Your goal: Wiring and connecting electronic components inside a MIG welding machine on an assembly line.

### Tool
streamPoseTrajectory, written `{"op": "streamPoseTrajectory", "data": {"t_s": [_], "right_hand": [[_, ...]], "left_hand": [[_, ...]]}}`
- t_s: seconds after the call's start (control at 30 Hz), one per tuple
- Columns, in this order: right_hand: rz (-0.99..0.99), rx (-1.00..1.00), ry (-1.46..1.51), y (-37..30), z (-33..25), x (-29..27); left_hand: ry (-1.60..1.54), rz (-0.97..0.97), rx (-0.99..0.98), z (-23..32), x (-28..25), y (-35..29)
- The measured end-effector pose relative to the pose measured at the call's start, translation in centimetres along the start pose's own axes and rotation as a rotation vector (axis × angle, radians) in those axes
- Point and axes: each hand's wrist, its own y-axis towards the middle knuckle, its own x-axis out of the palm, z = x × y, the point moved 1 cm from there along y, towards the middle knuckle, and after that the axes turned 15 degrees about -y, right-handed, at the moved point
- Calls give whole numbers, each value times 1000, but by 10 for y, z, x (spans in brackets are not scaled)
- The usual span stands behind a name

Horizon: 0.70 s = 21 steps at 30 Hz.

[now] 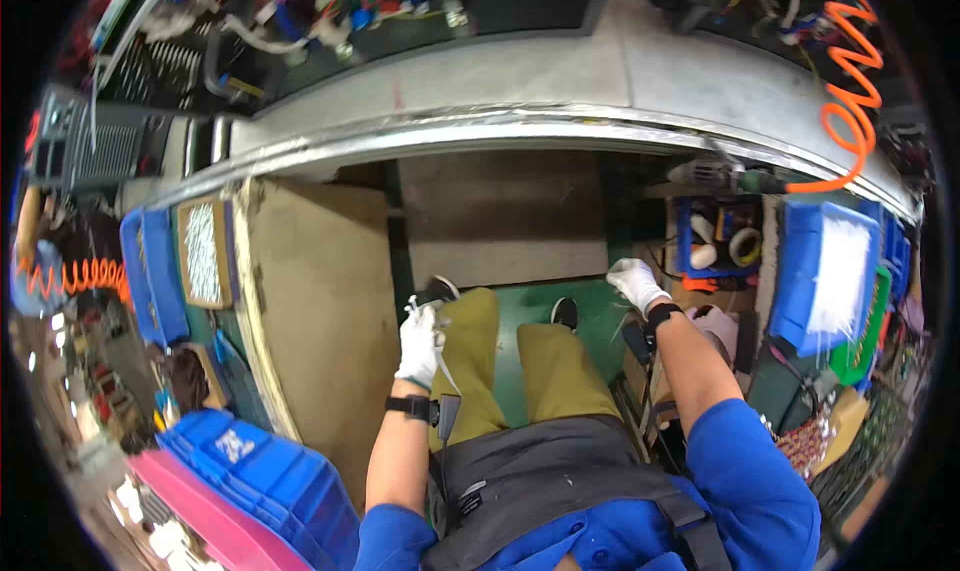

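My left hand (418, 343), in a white glove, is closed around thin white strips that look like cable ties (447, 369). Their ends stick out above and below the fingers, over my left thigh. Farther right, my right hand (637, 283), also gloved, is held in the air with its fingers curled together. Whatever may be inside those fingers is hidden. Nearest to that hand are a cardboard box and a blue tray (718, 236) with tape rolls under the bench edge. A blue bin (795, 276) full of thin white strips stands to its right.
A metal-edged workbench (560, 81) spans the front, with wire bundles on dark boards. An orange coiled hose (850, 121) leads to a power tool (735, 176) at the right edge. Brown board (320, 311), blue crates (260, 471) and a pink one (200, 511) stand at left.
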Motion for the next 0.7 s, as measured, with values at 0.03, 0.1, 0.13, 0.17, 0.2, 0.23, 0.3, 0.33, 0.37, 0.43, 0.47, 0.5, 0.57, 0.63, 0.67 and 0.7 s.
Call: {"op": "streamPoseTrajectory", "data": {"t_s": [0.03, 0.1, 0.13, 0.17, 0.2, 0.23, 0.3, 0.33, 0.37, 0.43, 0.47, 0.5, 0.57, 0.63, 0.67, 0.7], "right_hand": [[-7, 5, 1, 5, 4, 8], [46, -8, -50, 19, 10, 21], [78, -30, -45, 31, 13, 25], [106, 7, -52, 48, 14, 29], [123, -15, -51, 70, 16, 33], [145, 52, -61, 90, 19, 40], [183, 38, -79, 139, 23, 53], [272, 30, -176, 168, 23, 58], [372, 35, -292, 194, 22, 64], [350, -13, -358, 244, 18, 75], [376, 57, -251, 266, 13, 82], [301, 92, -202, 287, 8, 88], [512, 146, -252, 321, -3, 101], [585, 118, -222, 349, -11, 112], [651, 130, -222, 360, -15, 116], [631, 138, -201, 371, -17, 117]], "left_hand": [[98, 63, 49, -11, -8, 7], [174, 142, 41, -22, -30, 28], [240, 169, 71, -26, -39, 47], [343, 211, 75, -28, -48, 70], [403, 245, 106, -31, -56, 96], [552, 268, 226, -30, -65, 127], [815, 249, 741, -39, -73, 188], [852, 241, 490, -44, -79, 224], [1027, 274, 523, -51, -83, 254], [1095, 304, 510, -67, -83, 309], [1106, 293, 554, -76, -82, 332], [1117, 282, 607, -83, -81, 351], [1181, 330, 550, -98, -73, 394], [1151, 316, 624, -115, -68, 429], [1199, 359, 602, -122, -66, 446], [1215, 344, 511, -128, -65, 462]]}}
